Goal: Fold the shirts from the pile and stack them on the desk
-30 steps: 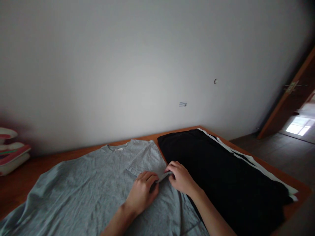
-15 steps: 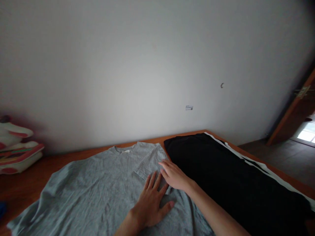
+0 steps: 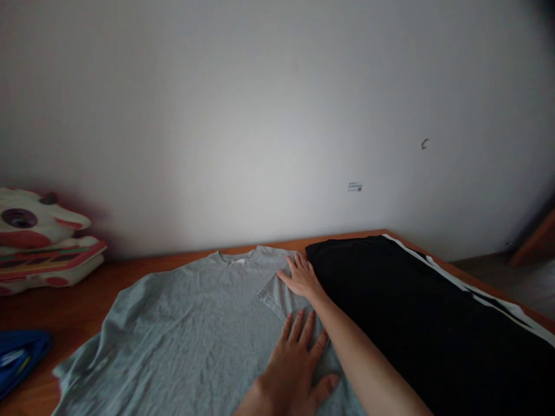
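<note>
A grey T-shirt point(image 3: 195, 329) lies spread on the wooden table point(image 3: 143, 264), its collar toward the wall and its right sleeve folded inward over the body. My left hand point(image 3: 297, 364) rests flat on the shirt's lower right part, fingers spread. Farther up, my right hand point(image 3: 301, 276) lies on the folded sleeve near the shoulder, its fingers apart. Neither hand grips anything. Right of the shirt lies a black garment point(image 3: 390, 312) with white stripes along its right side.
At the left stands a white and red animal-shaped toy point(image 3: 47, 242). A blue item point(image 3: 19, 358) lies in front of it. Behind the table is a grey wall point(image 3: 243, 127) with a small label point(image 3: 354, 186). Part of a wooden door point(image 3: 535, 241) shows at the right edge.
My right hand has slid up along the folded sleeve toward the shoulder, away from my left hand, which stays flat on the shirt. The view has turned left, showing more of the toy and blue item.
</note>
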Demonstrator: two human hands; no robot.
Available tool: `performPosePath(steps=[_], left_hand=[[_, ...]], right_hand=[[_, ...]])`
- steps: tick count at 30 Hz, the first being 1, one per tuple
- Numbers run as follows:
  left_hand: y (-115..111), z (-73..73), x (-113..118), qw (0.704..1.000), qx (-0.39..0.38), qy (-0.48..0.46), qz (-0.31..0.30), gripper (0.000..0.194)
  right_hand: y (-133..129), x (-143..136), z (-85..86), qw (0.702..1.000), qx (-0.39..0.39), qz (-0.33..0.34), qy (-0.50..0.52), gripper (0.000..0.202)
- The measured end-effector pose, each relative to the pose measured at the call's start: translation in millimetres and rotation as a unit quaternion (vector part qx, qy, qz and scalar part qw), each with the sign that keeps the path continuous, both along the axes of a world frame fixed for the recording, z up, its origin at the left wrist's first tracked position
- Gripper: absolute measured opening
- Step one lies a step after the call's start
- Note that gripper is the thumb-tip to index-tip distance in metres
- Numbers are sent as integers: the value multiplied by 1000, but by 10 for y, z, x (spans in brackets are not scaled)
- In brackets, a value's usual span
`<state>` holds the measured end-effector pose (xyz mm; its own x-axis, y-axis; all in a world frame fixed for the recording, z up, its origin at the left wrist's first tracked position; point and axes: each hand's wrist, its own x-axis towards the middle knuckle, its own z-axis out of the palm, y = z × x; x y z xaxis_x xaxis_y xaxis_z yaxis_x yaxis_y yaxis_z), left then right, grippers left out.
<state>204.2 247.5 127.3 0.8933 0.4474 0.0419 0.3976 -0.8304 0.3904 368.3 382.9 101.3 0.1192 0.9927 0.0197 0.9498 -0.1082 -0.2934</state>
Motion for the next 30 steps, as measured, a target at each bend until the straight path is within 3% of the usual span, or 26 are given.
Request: performPosePath(steps=[6, 15, 18, 22, 24, 26, 30], left_hand=[[-103, 23, 46, 998, -55, 13, 2, 80], [-127, -135, 50, 998, -59, -12, -9, 79], [-100, -91, 13, 997, -71, -13, -27, 80], [-117, 198, -205, 994, -106, -4, -39, 77], [-132, 337, -389, 995, -101, 3, -3, 69], [-115, 380, -588, 996, -52, 13, 78, 63], [25, 169, -902, 949, 74, 26, 305, 55]], right_hand=[[45, 4, 23, 999, -33, 9, -4, 97], [56, 9, -28, 1000, -17, 8, 0, 101], [53, 26, -99, 999, 47, 5, 5, 91], [52, 55, -194, 979, 203, 23, -5, 65], [39, 63, -202, 966, 257, 36, -10, 50], [15, 65, -183, 958, 285, 31, -20, 38], [-35, 46, -134, 959, 278, 22, -56, 30]])
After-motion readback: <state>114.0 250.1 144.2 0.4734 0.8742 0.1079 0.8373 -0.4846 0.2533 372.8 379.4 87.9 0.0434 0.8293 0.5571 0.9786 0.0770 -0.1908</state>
